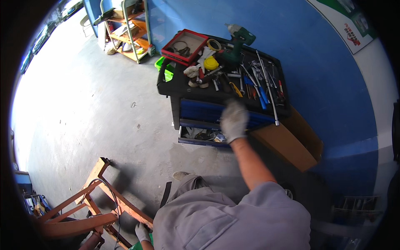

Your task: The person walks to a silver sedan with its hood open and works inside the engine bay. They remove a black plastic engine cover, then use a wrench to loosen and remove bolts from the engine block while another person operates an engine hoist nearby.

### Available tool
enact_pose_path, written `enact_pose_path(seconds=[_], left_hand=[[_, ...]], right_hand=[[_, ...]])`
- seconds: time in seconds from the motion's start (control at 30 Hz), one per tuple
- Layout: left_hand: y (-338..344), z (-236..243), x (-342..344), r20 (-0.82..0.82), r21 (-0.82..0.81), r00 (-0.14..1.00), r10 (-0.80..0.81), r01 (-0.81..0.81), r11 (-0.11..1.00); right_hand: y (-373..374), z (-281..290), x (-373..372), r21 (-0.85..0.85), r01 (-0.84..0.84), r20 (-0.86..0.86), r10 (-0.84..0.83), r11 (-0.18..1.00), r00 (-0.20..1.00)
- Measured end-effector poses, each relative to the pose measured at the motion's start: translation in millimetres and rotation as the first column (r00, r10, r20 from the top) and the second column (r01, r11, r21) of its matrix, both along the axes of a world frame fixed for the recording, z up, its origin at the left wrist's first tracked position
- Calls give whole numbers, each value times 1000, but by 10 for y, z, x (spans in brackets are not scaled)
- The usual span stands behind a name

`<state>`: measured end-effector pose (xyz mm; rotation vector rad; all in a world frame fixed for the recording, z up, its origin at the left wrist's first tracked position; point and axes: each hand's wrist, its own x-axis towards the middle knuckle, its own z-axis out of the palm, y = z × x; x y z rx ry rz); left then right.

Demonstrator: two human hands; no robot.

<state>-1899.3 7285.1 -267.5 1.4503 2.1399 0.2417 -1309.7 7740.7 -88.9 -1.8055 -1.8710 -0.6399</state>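
My right hand (234, 121) in a pale glove reaches over the front of the black-and-blue tool chest (196, 108), blurred, so I cannot tell its finger shape or contact. Below it a drawer (200, 141) stands partly pulled out with assorted items inside. On the top lie wrenches (254, 81), a long bar (273, 104), a green cordless drill (237, 46), a yellow round object (211, 63) and a red tray (171, 56). My left hand (141, 231), also gloved, is low beside the orange metal frame (114, 196); its grip is unclear. A green object (148, 241) is partly hidden near it.
An open cardboard box (283, 143) sits right of the chest against the blue wall (329, 91). A wheeled shelf (137, 46) and a green bin (160, 64) are behind, at left. A black cable (114, 188) runs over the orange frame on the concrete floor (91, 116).
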Motion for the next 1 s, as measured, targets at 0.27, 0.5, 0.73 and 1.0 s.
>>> enact_pose_path(seconds=[0.27, 0.5, 0.73, 1.0], left_hand=[[1650, 506, 683, 536, -259, 715, 449, -367, 894], [1042, 193, 505, 224, -324, 890, 396, -315, 892], [242, -79, 334, -24, -479, 916, 401, -363, 799], [200, -50, 471, 69, -418, 801, 595, -518, 746]], right_hand=[[-24, 139, 2324, -505, 615, -173, -769, 606, 616], [-135, -659, 2838, -364, 562, -225, -656, 742, 721], [46, -783, 3060, -418, 539, -176, -647, 731, 742], [339, 13, 1619, 20, 608, -133, -601, 794, 788]])
